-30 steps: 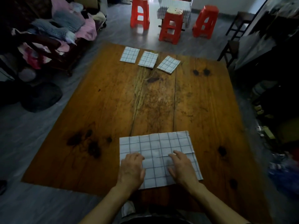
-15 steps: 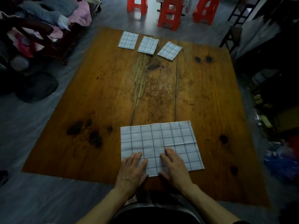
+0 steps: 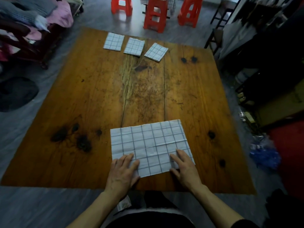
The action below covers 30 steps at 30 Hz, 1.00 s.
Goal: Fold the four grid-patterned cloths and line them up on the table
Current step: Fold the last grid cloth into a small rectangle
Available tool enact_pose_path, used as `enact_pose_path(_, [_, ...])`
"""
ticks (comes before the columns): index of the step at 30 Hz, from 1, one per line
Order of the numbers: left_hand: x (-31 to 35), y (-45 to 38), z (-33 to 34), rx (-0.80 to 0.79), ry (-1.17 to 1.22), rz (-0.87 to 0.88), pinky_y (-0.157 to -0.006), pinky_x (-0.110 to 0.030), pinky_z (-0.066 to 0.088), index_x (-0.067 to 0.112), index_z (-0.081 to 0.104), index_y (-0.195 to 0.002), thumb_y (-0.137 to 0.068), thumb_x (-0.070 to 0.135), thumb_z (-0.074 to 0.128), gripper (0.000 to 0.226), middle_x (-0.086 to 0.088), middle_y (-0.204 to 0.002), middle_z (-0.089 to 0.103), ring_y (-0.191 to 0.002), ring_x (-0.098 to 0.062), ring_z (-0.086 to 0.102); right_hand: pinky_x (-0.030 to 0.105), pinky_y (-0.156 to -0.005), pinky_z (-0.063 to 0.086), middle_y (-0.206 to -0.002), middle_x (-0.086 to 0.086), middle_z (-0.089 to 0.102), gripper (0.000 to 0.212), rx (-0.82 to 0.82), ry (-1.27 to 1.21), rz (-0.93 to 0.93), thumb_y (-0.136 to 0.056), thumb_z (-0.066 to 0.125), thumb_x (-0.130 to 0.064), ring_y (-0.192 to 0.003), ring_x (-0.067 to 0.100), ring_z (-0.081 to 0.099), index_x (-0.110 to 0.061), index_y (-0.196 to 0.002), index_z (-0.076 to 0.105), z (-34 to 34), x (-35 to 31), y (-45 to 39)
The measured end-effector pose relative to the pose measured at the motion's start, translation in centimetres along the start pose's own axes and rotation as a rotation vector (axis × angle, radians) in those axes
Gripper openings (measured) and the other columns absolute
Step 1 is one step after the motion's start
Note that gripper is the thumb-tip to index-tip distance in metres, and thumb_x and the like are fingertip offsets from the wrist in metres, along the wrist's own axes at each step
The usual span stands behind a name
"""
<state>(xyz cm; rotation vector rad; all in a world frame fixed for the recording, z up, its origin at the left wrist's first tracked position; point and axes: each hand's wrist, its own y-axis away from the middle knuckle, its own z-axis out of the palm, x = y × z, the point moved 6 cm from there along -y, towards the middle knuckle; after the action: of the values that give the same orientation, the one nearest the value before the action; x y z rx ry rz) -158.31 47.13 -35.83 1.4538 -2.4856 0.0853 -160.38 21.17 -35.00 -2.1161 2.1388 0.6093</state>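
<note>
At the bottom of the frame, both forearms reach in over the near edge of the wooden table (image 3: 92, 102). The left hand (image 3: 122, 172) lies flat on the lower left corner of the large grid cloth (image 3: 150, 142), fingers straight and together, gripping nothing. The right hand (image 3: 185, 168) presses the lower right corner the same way, fingers extended, thumb on bare wood just off the cloth's near edge. That cloth sits low and centre, partly folded, creases showing across it; no writing or label can be read anywhere. The hands cover its two near corners. Half a second ago the hands were close together at the middle of the near edge; now they sit apart at the corners, and the cloth's right side reads higher in the frame. Up at the far edge lie three folded cloths: the left one (image 3: 113, 41), the middle one (image 3: 134, 46), and the right one (image 3: 156, 52), which is turned askew. Beyond, three red plastic stools (image 3: 153, 17), cut off by the top edge. In the upper left, a pile of clothes (image 3: 49, 12), blurred.
</note>
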Motion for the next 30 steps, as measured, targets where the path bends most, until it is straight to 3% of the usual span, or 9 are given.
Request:
enact_pose_path(4, [-0.1, 0.1, 0.0, 0.009, 0.004, 0.0, -0.092, -0.048, 0.042, 0.031, 0.053, -0.125, -0.074, 0.052, 0.069, 0.058, -0.007, -0.139, 0.05, -0.124, -0.029, 0.048, 0.039, -0.111, 0.033, -0.146, 0.012, 0.046, 0.051, 0.084, -0.008, 0.164, -0.087, 0.071, -0.022, -0.138, 0.029, 0.039, -0.018, -0.135, 0.056, -1.2, 2.4, 1.4])
enact_pose_path(8, [0.0, 0.1, 0.0, 0.009, 0.019, -0.038, -0.09, -0.049, 0.044, 0.032, 0.053, -0.122, -0.067, 0.049, 0.077, 0.063, -0.006, -0.136, 0.053, -0.122, -0.028, 0.046, 0.042, -0.11, 0.033, -0.147, 0.009, 0.044, 0.046, 0.144, -0.068, 0.395, -0.091, 0.065, -0.021, -0.139, 0.025, 0.035, -0.021, -0.136, 0.054, -1.9, 4.0, 2.3])
enact_pose_path(12, [0.2, 0.2, -0.2, 0.005, 0.023, -0.058, -0.088, -0.049, 0.046, 0.032, 0.053, -0.121, -0.063, 0.048, 0.08, 0.066, -0.006, -0.134, 0.054, -0.121, -0.028, 0.047, 0.042, -0.108, 0.035, -0.141, 0.007, 0.048, 0.041, 0.207, -0.095, 0.494, -0.089, 0.064, -0.015, -0.134, 0.024, 0.039, -0.021, -0.129, 0.059, -2.9, 4.3, 2.5])
enact_pose_path(16, [0.7, 0.3, -1.0, 0.036, 0.054, -0.075, -0.091, -0.047, 0.048, 0.027, 0.058, -0.12, -0.064, 0.04, 0.083, 0.063, -0.007, -0.131, 0.057, -0.12, -0.028, 0.052, 0.035, -0.101, 0.044, -0.124, 0.002, 0.057, 0.03, 0.25, -0.139, 0.285, -0.088, 0.066, -0.015, -0.119, 0.019, 0.051, -0.018, -0.118, 0.065, -2.5, 1.9, 2.9])
enact_pose_path(20, [0.9, 1.6, -2.1, 0.123, 0.099, -0.111, -0.089, -0.041, 0.049, 0.024, 0.065, -0.105, -0.067, 0.024, 0.083, 0.042, -0.003, -0.123, 0.061, -0.114, -0.023, 0.056, 0.019, -0.091, 0.042, -0.113, -0.002, 0.061, 0.023, 0.137, -0.091, 0.005, -0.086, 0.067, -0.019, -0.106, 0.013, 0.055, -0.02, -0.108, 0.069, -0.5, -1.6, 2.6])
enact_pose_path(25, [-0.8, 4.2, -2.6, 0.083, 0.05, -0.177, -0.074, -0.036, 0.051, 0.023, 0.065, -0.099, -0.06, 0.017, 0.085, 0.044, 0.0, -0.111, 0.065, -0.103, -0.022, 0.059, 0.023, -0.092, 0.044, -0.118, 0.001, 0.058, 0.025, 0.122, -0.106, -0.025, -0.085, 0.066, -0.024, -0.109, 0.015, 0.051, -0.02, -0.11, 0.067, 0.8, -2.6, 2.9])
enact_pose_path(30, [-2.1, 5.2, -2.9, -0.019, -0.002, -0.188, -0.067, -0.031, 0.052, 0.026, 0.064, -0.094, -0.057, 0.023, 0.087, 0.044, 0.003, -0.11, 0.066, -0.096, -0.02, 0.063, 0.03, -0.105, 0.042, -0.133, 0.002, 0.052, 0.04, 0.085, -0.119, -0.015, -0.086, 0.066, -0.024, -0.124, 0.018, 0.048, -0.018, -0.125, 0.061, 1.5, -2.0, 3.5])
